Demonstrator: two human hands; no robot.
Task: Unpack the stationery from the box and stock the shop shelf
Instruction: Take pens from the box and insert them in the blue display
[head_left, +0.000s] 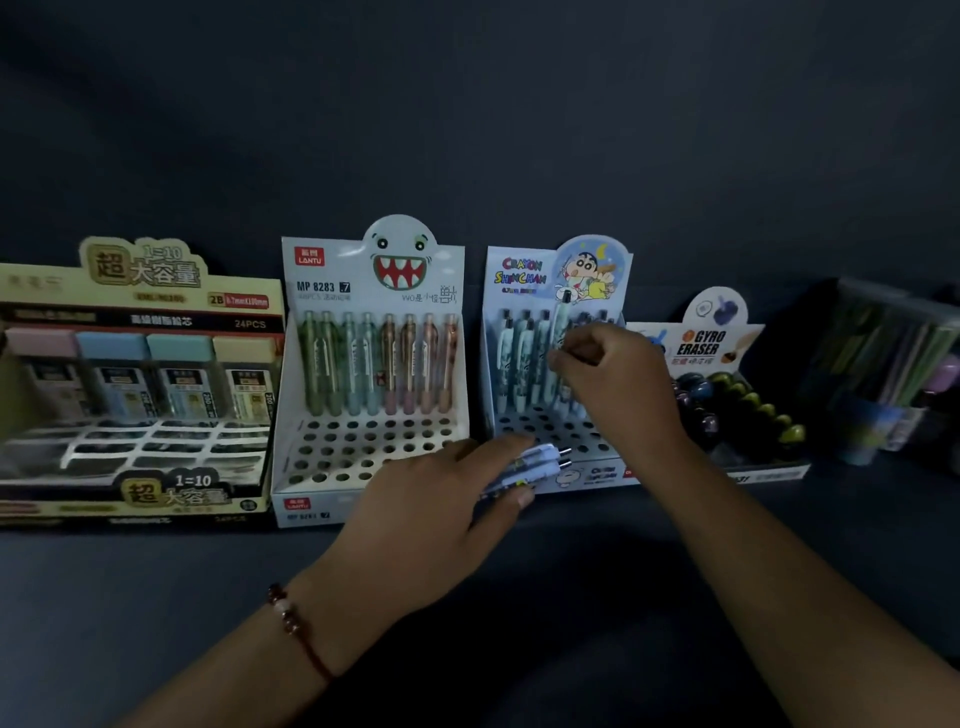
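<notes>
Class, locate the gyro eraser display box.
Head view, right of centre: the gyro eraser display box stands between the Crayon Shinchan pencil box and blurred packs.

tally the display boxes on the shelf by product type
Pencil-lead box: 1
Mechanical pencil boxes, monster box and Crayon Shinchan box: 2
Gyro Eraser box: 1
Total: 4
Blurred clear pack at far right not counted.

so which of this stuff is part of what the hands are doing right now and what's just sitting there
In use:
- right hand holding a pen over the Shin-chan box
- left hand holding spare pens

Just there:
- monster pen box
- lead box
- eraser box
</notes>
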